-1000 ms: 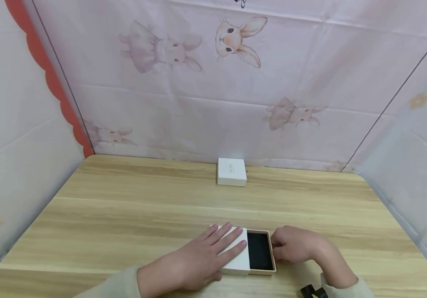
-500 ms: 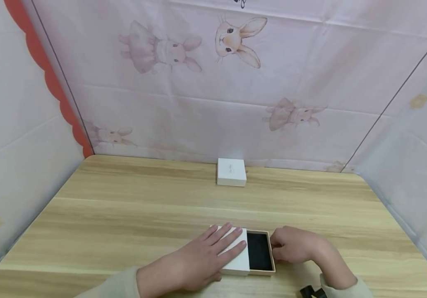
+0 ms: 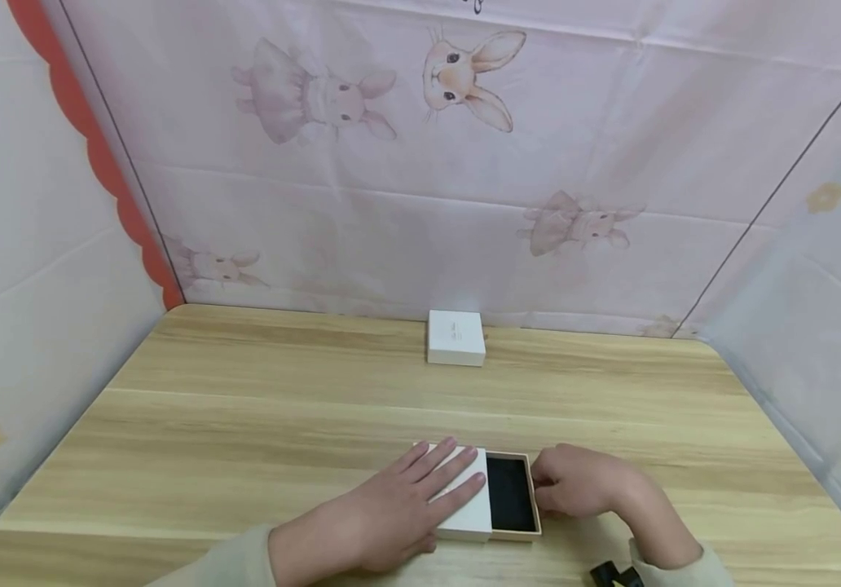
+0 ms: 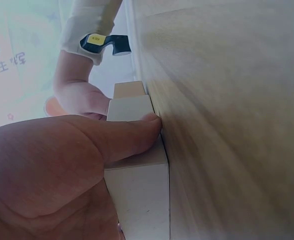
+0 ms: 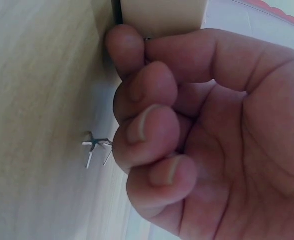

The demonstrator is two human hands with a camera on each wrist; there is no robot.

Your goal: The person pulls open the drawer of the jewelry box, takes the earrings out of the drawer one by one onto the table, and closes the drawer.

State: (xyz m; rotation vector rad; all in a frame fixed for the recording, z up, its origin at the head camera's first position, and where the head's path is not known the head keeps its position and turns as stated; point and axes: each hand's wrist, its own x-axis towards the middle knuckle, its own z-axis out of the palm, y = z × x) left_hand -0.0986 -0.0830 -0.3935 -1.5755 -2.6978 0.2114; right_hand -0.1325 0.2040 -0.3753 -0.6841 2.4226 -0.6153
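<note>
A white sliding box lies at the front of the table, its sleeve (image 3: pixel 475 518) partly covering a tan-edged tray with a black lining (image 3: pixel 512 494) that sticks out to the right. My left hand (image 3: pixel 402 509) holds the sleeve, fingers spread over its top. In the left wrist view its thumb (image 4: pixel 132 136) presses along the side near the tabletop. At the tray's outer end, my right hand (image 3: pixel 578 481) has thumb and index finger pinched together, with the other fingers curled. A tiny dark bit shows between them in the right wrist view, against the tray's end wall (image 5: pixel 164 17).
Another white box (image 3: pixel 455 338) with small print sits at the back edge, against the bunny-printed cloth (image 3: pixel 362 179). A black wrist mount (image 3: pixel 614 574) is by the right sleeve. The right wrist view also shows a small star-shaped thing (image 5: pixel 93 143).
The tray has shifted very slightly left, further into the sleeve, along with my right hand. The left hand and the back box stay where they were.
</note>
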